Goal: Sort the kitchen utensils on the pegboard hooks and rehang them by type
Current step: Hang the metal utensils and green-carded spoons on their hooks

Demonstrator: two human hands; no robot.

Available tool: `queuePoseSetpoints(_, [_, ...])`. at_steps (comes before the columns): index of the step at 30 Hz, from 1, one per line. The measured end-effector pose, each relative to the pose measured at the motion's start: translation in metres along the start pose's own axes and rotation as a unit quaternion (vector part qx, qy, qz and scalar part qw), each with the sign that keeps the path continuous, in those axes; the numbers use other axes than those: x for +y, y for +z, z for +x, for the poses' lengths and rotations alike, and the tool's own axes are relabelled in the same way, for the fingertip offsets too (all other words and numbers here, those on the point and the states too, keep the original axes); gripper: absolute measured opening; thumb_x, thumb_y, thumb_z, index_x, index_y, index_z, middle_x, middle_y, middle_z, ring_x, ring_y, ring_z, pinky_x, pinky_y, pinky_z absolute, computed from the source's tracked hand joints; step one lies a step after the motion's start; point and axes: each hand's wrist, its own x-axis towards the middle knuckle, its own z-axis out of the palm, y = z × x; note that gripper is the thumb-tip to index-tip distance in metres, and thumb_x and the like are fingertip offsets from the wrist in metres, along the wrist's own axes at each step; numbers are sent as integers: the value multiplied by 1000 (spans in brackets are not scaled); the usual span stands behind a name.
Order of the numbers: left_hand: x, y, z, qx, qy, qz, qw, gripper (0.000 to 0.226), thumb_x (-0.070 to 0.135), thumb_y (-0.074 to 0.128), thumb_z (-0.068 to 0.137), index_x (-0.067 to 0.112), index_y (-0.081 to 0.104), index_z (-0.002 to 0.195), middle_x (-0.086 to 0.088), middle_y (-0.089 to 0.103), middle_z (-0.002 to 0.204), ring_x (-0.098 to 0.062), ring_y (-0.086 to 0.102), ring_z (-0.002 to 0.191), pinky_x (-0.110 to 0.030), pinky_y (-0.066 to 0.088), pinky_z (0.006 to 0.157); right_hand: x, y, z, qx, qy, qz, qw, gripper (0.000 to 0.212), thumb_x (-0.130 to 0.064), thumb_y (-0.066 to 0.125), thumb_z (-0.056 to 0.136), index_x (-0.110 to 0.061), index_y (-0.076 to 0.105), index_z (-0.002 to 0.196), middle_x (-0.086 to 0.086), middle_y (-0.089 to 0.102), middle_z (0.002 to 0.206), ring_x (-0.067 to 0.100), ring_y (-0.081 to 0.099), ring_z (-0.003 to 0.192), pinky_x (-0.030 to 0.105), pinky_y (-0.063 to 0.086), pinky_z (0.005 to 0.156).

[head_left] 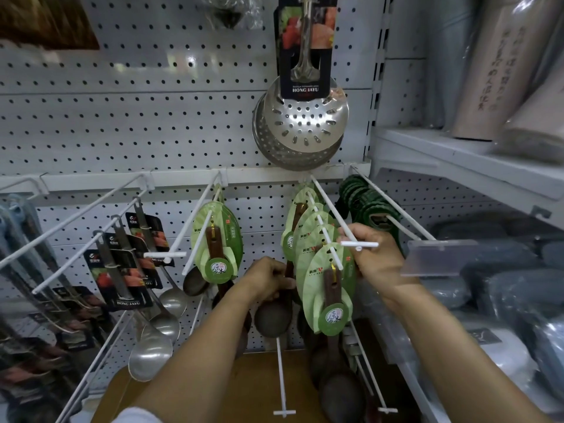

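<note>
Pinching the front wooden spoon's (331, 288) green card at the hook (331, 236) tip, right hand (374, 257) is nearer; left hand (268, 282) grips 1 handle below, long axis hanging downward.

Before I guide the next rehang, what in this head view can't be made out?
- Left hand: what it grips is hidden by its own fingers.
- Items at the left edge: cut off, blurred.
- Green items: type unclear, hidden behind the right hand.
</note>
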Motion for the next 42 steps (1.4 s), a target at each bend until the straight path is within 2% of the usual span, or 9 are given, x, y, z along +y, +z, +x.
queuePoseSetpoints(4, [13,4,-9,-31,-7,-15,999,12,8,62,92,-2,69,91,-10,60,61,-12,55,42,-23,48,46,1,-2,3,-2,-5,-32,999,22,-5,57,94,-21,68,83,1,62,69,15,49,62,18,37,47])
queuePoseSetpoints(8, [23,23,-9,63,13,-7,998,24,3,62,89,8,60,66,-14,64,69,-8,55,48,-24,45,49,-1,-5,1,-26,5,-38,999,26,-2,52,96,-18,66,82,-12,52,43,-1,40,39,14,31,40])
queuePoseSetpoints(12, [25,39,-2,144,-8,-25,989,14,17,58,93,6,67,97,-6,65,91,-19,59,83,-24,38,60,-6,-6,-3,-41,7,-33,999,22,-2,49,98,-11,62,84,-13,49,38,-2,40,33,11,32,38])
queuePoseSetpoints(15, [28,42,2,179,-41,-215,959,15,25,47,98,12,53,100,-5,59,99,-15,54,81,-23,40,60,-9,-6,-5,-40,13,-39,998,24,1,47,97,-12,61,84,-14,52,39,-3,43,33,10,33,38])
queuePoseSetpoints(19, [34,29,1,217,66,-277,934,6,9,60,93,12,62,98,-4,67,94,-20,60,86,-17,50,66,-10,-5,-8,-34,11,-28,999,21,6,44,97,-6,60,89,-15,51,38,-4,43,32,9,31,36])
queuePoseSetpoints(26, [58,-1,3,218,109,-297,923,54,17,59,95,17,37,144,2,50,133,-11,47,123,-25,42,97,-8,-2,-11,-22,5,-18,1000,18,5,46,97,-1,64,96,-15,56,44,-4,45,35,9,33,38])
queuePoseSetpoints(33, [71,-8,3,194,95,-311,926,39,-2,64,88,9,47,122,0,54,82,-6,52,68,-10,48,56,-14,-3,-17,-33,17,-13,999,17,4,45,97,0,61,100,-15,56,41,-5,47,35,9,34,37])
queuePoseSetpoints(38, [58,-1,-8,194,117,-322,919,44,-5,71,81,21,45,106,-6,54,101,-15,55,76,-26,54,67,-16,-4,-19,-33,20,-21,999,17,3,46,97,-6,61,96,-15,55,40,-5,47,34,8,34,37])
queuePoseSetpoints(42, [56,3,-18,202,175,-287,920,14,8,65,90,19,67,97,-9,64,103,-18,61,86,-24,51,70,-17,-5,-19,-33,22,-19,999,19,2,46,98,-9,61,95,-16,56,41,-6,47,35,8,34,38])
